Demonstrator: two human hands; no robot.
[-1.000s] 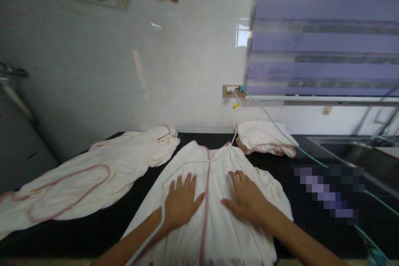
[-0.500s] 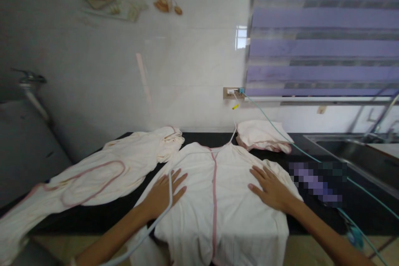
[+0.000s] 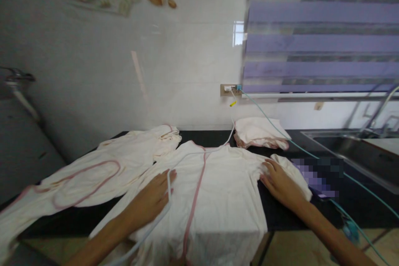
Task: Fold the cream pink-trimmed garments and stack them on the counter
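A white long-sleeved shirt (image 3: 227,191) with a pink trim strip down its front lies spread on the black counter, its lower part hanging over the front edge. My left hand (image 3: 154,195) rests on the shirt's left side, fingers lying on the cloth and partly hidden behind a white cable (image 3: 170,185). At the right sleeve (image 3: 291,170), my right hand (image 3: 280,183) has its thumb and fingers closed on the fabric. The cable runs across the shirt's neckline and over my left hand.
Another white garment with pink trim (image 3: 102,178) lies at the left. A folded white stack (image 3: 260,131) sits against the wall. A green cable (image 3: 302,151) crosses the black counter (image 3: 330,149) near a blurred purple item (image 3: 314,178). A sink (image 3: 358,153) is at the right.
My right hand has moved outward from the shirt's chest to the sleeve and closed on it. My left hand has shifted slightly left. The shirt's lower front has swung left, so its trim slants.
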